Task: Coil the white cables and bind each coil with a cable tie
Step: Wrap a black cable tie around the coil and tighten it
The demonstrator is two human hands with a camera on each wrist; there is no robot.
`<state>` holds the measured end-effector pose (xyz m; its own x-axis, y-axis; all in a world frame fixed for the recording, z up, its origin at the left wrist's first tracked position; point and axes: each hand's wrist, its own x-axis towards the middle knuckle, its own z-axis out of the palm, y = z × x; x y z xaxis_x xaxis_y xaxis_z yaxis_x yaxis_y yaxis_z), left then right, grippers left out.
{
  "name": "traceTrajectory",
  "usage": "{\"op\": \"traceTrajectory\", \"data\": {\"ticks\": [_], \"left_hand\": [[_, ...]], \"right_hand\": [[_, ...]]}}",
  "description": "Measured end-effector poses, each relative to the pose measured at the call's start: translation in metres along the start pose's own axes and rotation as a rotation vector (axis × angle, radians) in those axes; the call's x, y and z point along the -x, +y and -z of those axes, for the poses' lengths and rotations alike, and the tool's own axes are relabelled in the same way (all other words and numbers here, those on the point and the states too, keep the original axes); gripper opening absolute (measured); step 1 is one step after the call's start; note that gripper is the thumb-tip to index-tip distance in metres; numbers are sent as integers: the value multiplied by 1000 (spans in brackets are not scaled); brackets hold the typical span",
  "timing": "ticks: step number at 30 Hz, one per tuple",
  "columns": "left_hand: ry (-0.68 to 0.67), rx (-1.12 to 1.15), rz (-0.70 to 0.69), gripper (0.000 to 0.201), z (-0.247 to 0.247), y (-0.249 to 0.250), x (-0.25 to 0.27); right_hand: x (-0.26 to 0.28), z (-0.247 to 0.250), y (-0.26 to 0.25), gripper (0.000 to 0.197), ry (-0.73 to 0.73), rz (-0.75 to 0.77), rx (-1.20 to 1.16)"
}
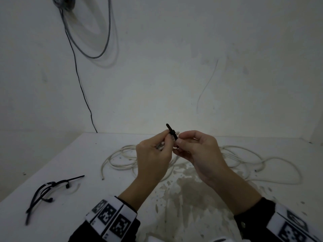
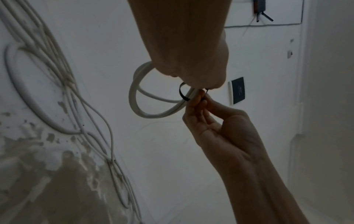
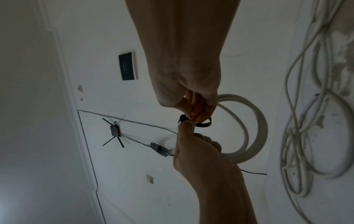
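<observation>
Both hands are raised above the white table (image 1: pixel 70 163). My left hand (image 1: pixel 167 137) grips a small coil of white cable (image 2: pixel 134 97), mostly hidden behind the hands in the head view. A black cable tie (image 1: pixel 172 132) is looped around the coil's strands, its tail pointing up and away. My right hand (image 1: pixel 180 141) pinches the cable tie (image 3: pixel 205 124) close to its head, fingertip to fingertip with the left hand. In the right wrist view the white coil (image 3: pixel 262 128) hangs to the right of both hands.
Loose white cables (image 1: pixel 122 159) sprawl over the table behind the hands. A bunch of spare black cable ties (image 1: pixel 47 189) lies at the front left. A worn, stained patch (image 1: pixel 188 189) marks the table under my wrists. A grey cable loop (image 1: pixel 104 41) hangs on the wall.
</observation>
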<state>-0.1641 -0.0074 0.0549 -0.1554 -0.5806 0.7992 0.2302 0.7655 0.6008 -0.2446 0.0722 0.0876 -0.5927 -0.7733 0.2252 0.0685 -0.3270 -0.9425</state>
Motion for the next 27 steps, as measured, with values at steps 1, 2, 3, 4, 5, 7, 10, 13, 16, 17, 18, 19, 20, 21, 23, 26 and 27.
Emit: {"op": "traceTrajectory", "data": {"ticks": [1,2,3,4,5,7,10,13,16,17,18,19,20,21,23,26,27], "left_hand": [[-22,-32,-35,19,1,-4,-1],[-49,-68,-57,19,3,-7,-2],[-80,-94,-68,18,6,-10,-3],[-112,-112,-74,18,10,-12,-4],[-140,-124,-79,19,13,-13,-5],[-187,-116,-68,19,18,-14,-7],[-280,-70,-64,20,21,-12,-10],[-355,-5,-48,21,20,-8,-11],[-385,32,-35,20,18,-7,-13],[-401,35,-40,20,17,-7,-12],[-422,39,-41,19,16,-6,-10],[-441,47,-38,18,15,-6,-7],[-449,50,-35,18,16,-4,-4],[-445,52,-36,19,16,-3,-2],[-423,55,-44,19,16,-3,-2],[-417,34,-54,22,14,-3,-7],[-420,25,-53,23,14,-3,-9]], "right_hand": [[1,-1,1,14,4,-2,6],[1,-1,1,12,-3,2,17],[2,-1,1,9,-16,13,44],[2,0,0,7,-22,43,119],[0,1,-2,7,-13,91,247],[-8,6,-7,6,29,194,531],[-18,13,-17,6,-63,171,669],[-21,13,-21,6,-172,-9,471],[-27,12,-20,11,-107,-142,228],[-29,12,-20,13,-62,-157,173],[-32,11,-21,13,-7,-158,117],[-34,11,-24,12,48,-155,56],[-36,12,-26,11,95,-147,6],[-38,11,-27,10,131,-139,-21],[-41,9,-25,11,198,-111,-13],[-43,5,-18,16,285,-37,82],[-42,3,-18,18,286,-2,146]]}}
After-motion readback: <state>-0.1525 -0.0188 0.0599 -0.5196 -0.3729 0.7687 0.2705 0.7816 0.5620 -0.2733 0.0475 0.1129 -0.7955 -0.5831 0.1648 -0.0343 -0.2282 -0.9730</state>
